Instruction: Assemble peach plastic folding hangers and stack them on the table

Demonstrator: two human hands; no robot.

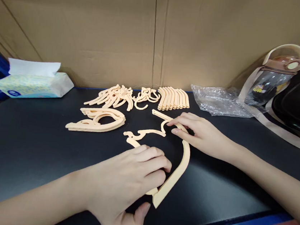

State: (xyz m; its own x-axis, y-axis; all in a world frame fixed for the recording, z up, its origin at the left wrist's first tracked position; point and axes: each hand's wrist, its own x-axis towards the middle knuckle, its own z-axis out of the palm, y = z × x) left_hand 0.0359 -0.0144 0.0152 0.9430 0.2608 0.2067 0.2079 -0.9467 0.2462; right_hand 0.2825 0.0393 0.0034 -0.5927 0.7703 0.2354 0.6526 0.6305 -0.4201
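Observation:
Beige plastic folding-hanger parts lie in front of me on the black table. My left hand (131, 182) curls its fingers over a curved hanger arm (132, 142); the hand covers most of that piece, and the thumb stands apart. With its fingertips, my right hand (196, 132) grips a second hanger arm (162, 115) near the small hook (164, 125). Below the right hand, a loose-looking curved arm (174, 175) reaches down to my left fingers and meets the lower end of the covered piece. Between the hands lies a thin wavy piece (151, 132).
Folded hangers (108, 117) sit at left. Behind are a heap of short arms (116, 96), a pile of hooks (148, 96) and a row of curved arms (173, 99). Clear plastic bag (219, 100), water bottle (271, 81) and tissue pack (36, 83) stand near the cardboard wall (107, 32).

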